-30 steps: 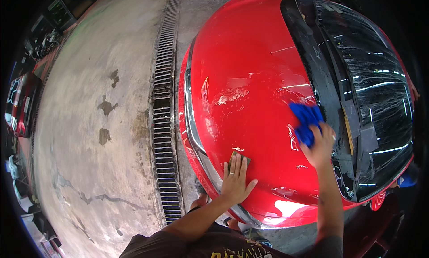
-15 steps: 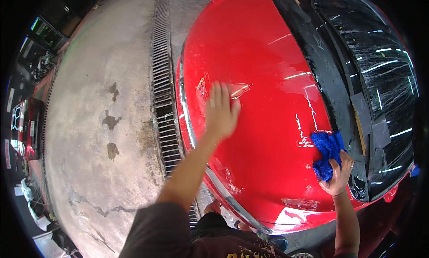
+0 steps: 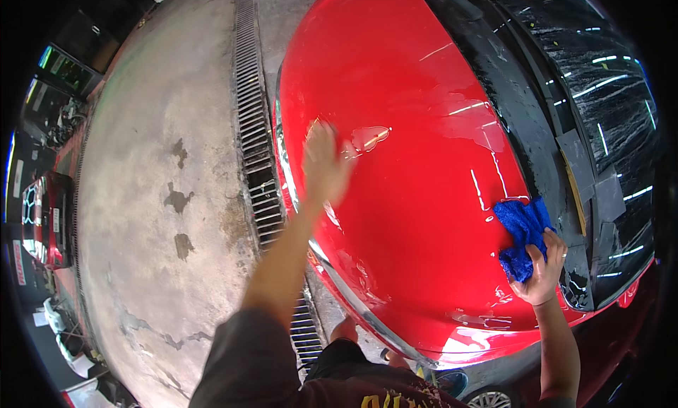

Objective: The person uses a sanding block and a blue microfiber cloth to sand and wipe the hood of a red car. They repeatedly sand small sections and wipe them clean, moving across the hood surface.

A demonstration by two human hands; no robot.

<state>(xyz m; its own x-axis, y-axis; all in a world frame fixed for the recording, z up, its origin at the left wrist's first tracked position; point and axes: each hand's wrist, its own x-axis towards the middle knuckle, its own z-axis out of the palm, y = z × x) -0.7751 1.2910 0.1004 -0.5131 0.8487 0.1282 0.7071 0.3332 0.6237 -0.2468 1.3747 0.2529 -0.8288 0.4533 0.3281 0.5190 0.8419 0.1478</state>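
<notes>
A wet red car hood (image 3: 417, 203) fills the middle and right. My left hand (image 3: 326, 166) lies flat on it near its front edge, fingers stretched out and smeared by motion; whether anything is beneath the palm cannot be seen. Beside that hand a small puddle of water (image 3: 369, 137) catches the light. Over by the windshield, my right hand (image 3: 542, 270), with a ring on one finger, grips the lower part of a crumpled blue cloth (image 3: 521, 224). The cloth rests on the hood, with water streaks next to it.
A black cowl strip (image 3: 512, 118) and a wet, streaked windshield (image 3: 586, 97) border the hood. Left of the car, a metal drain grate (image 3: 253, 118) runs along the stained concrete floor (image 3: 141, 125). Another red car part (image 3: 53, 221) stands at far left.
My left hand has slid left along the hood toward its front edge. My right hand keeps its hold on the blue cloth with little change. The whole view has shifted slightly.
</notes>
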